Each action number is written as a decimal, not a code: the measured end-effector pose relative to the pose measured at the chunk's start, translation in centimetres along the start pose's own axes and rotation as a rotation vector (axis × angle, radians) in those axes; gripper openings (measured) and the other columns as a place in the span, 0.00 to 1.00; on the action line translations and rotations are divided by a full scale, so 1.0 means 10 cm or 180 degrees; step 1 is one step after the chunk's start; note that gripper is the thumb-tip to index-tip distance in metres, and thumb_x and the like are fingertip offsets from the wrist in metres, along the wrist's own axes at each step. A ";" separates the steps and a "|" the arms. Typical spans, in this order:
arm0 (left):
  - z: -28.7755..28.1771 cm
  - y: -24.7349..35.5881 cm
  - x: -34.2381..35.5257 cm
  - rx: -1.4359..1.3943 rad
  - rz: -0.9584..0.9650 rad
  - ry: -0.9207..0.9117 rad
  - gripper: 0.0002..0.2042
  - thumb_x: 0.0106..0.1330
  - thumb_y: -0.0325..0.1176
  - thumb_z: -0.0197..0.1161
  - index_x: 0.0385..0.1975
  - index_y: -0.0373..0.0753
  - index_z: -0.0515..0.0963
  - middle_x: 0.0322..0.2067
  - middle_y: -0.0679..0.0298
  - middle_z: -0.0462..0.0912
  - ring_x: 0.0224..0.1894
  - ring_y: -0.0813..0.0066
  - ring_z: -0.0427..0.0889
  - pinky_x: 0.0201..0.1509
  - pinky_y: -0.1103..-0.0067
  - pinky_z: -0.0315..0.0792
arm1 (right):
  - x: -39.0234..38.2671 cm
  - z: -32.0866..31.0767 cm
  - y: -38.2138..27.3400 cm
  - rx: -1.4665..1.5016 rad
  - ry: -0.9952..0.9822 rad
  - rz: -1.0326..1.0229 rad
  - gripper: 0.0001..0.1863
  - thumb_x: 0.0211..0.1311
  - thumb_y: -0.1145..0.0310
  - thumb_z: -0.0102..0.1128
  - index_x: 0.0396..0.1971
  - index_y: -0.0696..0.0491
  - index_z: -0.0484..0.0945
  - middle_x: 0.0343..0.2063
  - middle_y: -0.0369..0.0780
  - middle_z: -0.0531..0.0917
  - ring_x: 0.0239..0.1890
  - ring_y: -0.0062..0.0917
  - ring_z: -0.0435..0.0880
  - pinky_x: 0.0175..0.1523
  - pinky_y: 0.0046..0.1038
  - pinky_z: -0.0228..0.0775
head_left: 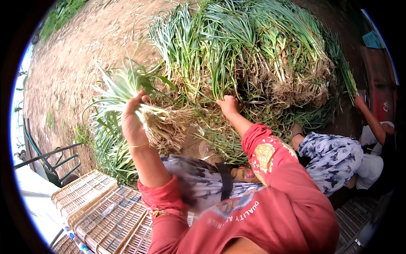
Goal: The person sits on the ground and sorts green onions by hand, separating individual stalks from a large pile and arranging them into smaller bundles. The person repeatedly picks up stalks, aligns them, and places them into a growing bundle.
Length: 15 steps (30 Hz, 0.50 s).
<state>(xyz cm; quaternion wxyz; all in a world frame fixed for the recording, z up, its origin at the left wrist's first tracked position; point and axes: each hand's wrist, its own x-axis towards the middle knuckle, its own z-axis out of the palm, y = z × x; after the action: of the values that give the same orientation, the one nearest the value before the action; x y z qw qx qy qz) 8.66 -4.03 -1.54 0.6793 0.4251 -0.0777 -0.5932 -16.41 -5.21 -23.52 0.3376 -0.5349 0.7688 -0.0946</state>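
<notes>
My left hand [134,116] is closed round a bunch of leeks [146,111], held up at the left. Its pale, shaggy roots point right and its green leaves fan out to the upper left. My right hand [228,105] reaches forward to the front edge of a big leek pile [270,46]. The fingers there are closed at the base of some green stalks [220,80], whose leaves run up against the pile. Below my left hand, more leeks [112,148] lie on the ground.
Woven slatted crates [112,218] stand at the lower left, near a green metal frame [53,165]. On the right, a co-worker's hand [360,103] holds a few green stalks [350,84]. Loose leaves and trimmings [224,144] litter the ground before me. A blue basket [371,40] sits far right.
</notes>
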 end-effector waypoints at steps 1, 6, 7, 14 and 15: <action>-0.04 -0.03 0.01 0.0121 -0.0063 0.0071 0.10 0.54 0.22 0.56 0.34 0.23 0.72 0.29 0.54 0.77 0.28 0.70 0.77 0.34 0.79 0.75 | 0.00 -0.09 -0.01 0.0218 -0.0317 0.0020 0.17 0.45 0.55 0.63 0.25 0.56 0.77 0.25 0.42 0.80 0.26 0.31 0.77 0.33 0.31 0.67; 0.37 -0.42 -0.13 0.0128 -0.0702 0.0081 0.10 0.53 0.17 0.53 0.36 0.23 0.68 0.29 0.49 0.78 0.25 0.68 0.78 0.30 0.76 0.76 | -0.35 -0.68 0.13 0.2154 -0.0524 -0.0517 0.09 0.52 0.69 0.60 0.29 0.60 0.77 0.24 0.34 0.79 0.26 0.15 0.73 0.33 0.20 0.65; 0.40 -0.53 -0.14 0.0246 -0.0782 -0.0026 0.10 0.53 0.17 0.53 0.36 0.23 0.68 0.30 0.49 0.78 0.25 0.67 0.78 0.29 0.75 0.76 | -0.43 -0.78 0.19 0.2382 -0.0641 -0.0451 0.09 0.54 0.69 0.59 0.31 0.59 0.77 0.26 0.34 0.79 0.28 0.14 0.73 0.35 0.18 0.66; 0.59 -1.27 -0.32 0.1164 -0.1598 -0.0277 0.09 0.51 0.15 0.53 0.33 0.24 0.70 0.25 0.52 0.77 0.23 0.65 0.80 0.27 0.75 0.78 | -0.99 -1.28 0.28 0.2190 -0.0850 -0.1218 0.11 0.56 0.68 0.57 0.35 0.60 0.76 0.28 0.33 0.79 0.29 0.13 0.74 0.36 0.19 0.68; 0.56 -1.38 -0.36 0.1291 -0.1752 -0.0412 0.08 0.51 0.15 0.54 0.32 0.24 0.71 0.25 0.53 0.78 0.23 0.66 0.80 0.27 0.76 0.78 | -1.05 -1.36 0.27 0.2128 -0.0901 -0.1248 0.12 0.55 0.67 0.57 0.35 0.59 0.76 0.24 0.34 0.79 0.27 0.14 0.75 0.32 0.21 0.68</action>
<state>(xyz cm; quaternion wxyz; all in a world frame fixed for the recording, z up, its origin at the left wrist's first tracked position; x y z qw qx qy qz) -5.97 -2.68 -5.86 0.3891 0.5179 -0.1194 -0.7524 -24.80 2.33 -10.29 0.5707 -0.5398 0.5251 -0.3272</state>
